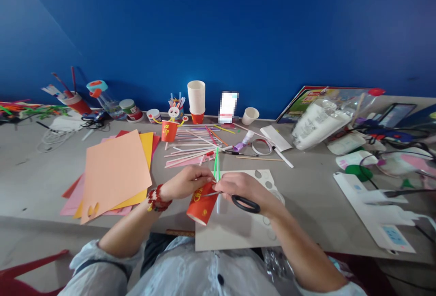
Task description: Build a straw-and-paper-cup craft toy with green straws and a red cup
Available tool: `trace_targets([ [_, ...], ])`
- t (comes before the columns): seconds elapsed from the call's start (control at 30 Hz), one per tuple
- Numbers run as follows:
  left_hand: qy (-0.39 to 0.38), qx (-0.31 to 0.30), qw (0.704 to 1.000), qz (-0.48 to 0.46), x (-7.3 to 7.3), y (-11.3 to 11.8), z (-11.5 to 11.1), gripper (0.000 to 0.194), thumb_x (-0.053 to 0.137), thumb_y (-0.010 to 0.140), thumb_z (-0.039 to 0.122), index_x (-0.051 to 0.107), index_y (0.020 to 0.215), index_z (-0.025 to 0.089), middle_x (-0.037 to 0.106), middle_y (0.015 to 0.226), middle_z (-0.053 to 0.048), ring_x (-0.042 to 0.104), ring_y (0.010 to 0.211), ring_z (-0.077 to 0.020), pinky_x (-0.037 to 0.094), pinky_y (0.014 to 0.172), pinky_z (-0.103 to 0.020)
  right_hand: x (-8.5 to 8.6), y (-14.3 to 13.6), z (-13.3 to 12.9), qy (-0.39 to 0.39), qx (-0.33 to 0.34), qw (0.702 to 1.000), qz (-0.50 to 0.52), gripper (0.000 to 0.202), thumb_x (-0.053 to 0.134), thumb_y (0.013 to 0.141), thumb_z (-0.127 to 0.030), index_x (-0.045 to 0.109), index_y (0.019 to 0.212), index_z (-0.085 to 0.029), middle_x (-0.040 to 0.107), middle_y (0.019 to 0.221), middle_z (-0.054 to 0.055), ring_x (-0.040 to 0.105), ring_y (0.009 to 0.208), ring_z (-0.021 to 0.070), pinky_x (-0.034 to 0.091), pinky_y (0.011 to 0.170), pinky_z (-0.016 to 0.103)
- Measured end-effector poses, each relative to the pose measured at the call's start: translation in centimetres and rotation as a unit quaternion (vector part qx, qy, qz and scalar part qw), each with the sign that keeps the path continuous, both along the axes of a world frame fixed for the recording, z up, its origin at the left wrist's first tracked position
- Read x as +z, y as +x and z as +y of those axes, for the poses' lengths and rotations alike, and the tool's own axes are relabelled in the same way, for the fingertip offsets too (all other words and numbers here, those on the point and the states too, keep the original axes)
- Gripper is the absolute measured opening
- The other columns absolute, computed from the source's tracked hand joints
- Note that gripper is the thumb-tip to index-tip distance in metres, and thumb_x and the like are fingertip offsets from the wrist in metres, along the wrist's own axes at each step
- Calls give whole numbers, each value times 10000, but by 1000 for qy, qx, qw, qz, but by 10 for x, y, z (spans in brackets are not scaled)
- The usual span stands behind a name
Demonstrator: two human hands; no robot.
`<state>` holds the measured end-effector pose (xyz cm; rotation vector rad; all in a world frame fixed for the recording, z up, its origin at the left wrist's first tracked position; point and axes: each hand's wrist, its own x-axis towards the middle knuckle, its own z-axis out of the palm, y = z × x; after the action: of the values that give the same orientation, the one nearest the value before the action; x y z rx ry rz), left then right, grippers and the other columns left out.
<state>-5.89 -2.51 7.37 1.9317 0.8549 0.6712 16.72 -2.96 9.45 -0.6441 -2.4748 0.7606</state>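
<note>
Tilted over the table's front part is a red paper cup [201, 206] with yellow lettering, its white rim facing down towards me. My left hand [186, 182] is closed on the cup's upper end. Beside it, my right hand [243, 191] is closed round scissors with a black handle [245, 203], whose metal blade points left across the cup. Green and white straws [217, 162] stick up between the two hands. Just what the fingertips pinch is hidden. Under the hands lies a pale sheet [235, 234] with round holes at its right.
Coloured paper [116, 173] lies stacked at the left. A red cup with a rabbit figure [169, 131], scattered sticks [194, 139], tall white cups [196, 98] and a phone [228, 106] stand or lie behind. At the right are a power strip [369, 214] and wrapped cups [320, 123].
</note>
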Motion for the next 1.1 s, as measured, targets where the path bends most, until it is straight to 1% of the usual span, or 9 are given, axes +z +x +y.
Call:
trace_targets([
  [0.2,13,19,999,-27,2,-1,-7,229,513,936,256,668,1096,201,717,1038,-80,658,947,-209,513,862,-328,-11,-2,-6,-125,-89,985,74,196,418,996,-259,567,871,-238,618,735,-13,576,659,147,443,618,241],
  [0.4,99,78,992,25,-1,5,-15,294,588,869,162,626,1153,227,722,1091,-63,679,988,-215,529,843,-321,-22,-8,-12,-197,-143,962,122,151,462,976,-285,536,854,-233,552,682,-30,565,608,138,447,593,236],
  [0.5,232,134,961,72,-8,13,-19,298,557,892,140,606,1179,206,722,1076,-91,674,1003,-239,513,891,-380,-32,-17,-16,-274,-219,913,206,155,491,961,-332,527,853,-226,548,630,-38,543,542,137,437,549,246],
  [0.6,347,133,920,129,-14,19,-22,313,522,925,136,582,1229,176,725,1042,-104,668,977,-247,456,988,-458,-37,-27,-18,-374,-259,840,294,181,559,912,-372,551,834,-209,580,599,-30,517,496,129,414,491,244],
  [0.73,384,138,901,149,-16,20,-24,340,521,932,131,583,1258,207,737,1051,-75,668,949,-225,344,1102,-519,-35,-34,-20,-478,-267,748,375,170,632,827,-338,553,771,-199,594,555,-27,491,445,107,371,431,218],
  [0.8,365,155,908,132,-15,19,-23,327,527,934,148,601,1243,226,743,1048,-67,664,968,-229,317,1115,-542,-34,-35,-20,-493,-268,732,386,169,628,823,-334,542,762,-201,608,555,-22,495,437,104,368,428,214],
  [0.87,316,160,931,89,-14,17,-22,305,536,935,171,622,1221,235,745,1065,-70,662,1003,-232,368,1085,-514,-32,-33,-21,-470,-263,757,370,174,606,851,-342,554,770,-197,622,589,-12,520,461,109,392,459,224],
  [1.0,105,141,984,-12,-10,9,-19,284,609,910,263,667,1187,240,737,1130,-78,681,1018,-223,519,900,-349,-28,-19,-22,-358,-210,867,274,207,513,949,-368,592,870,-194,592,680,-7,542,556,125,435,548,250],
  [1.1,-62,98,991,-64,-8,3,-15,296,663,876,327,695,1153,228,736,1128,-75,681,1031,-242,526,887,-334,-21,-5,-18,-243,-143,945,164,195,456,993,-338,596,941,-212,573,734,-5,540,636,138,432,614,258],
])
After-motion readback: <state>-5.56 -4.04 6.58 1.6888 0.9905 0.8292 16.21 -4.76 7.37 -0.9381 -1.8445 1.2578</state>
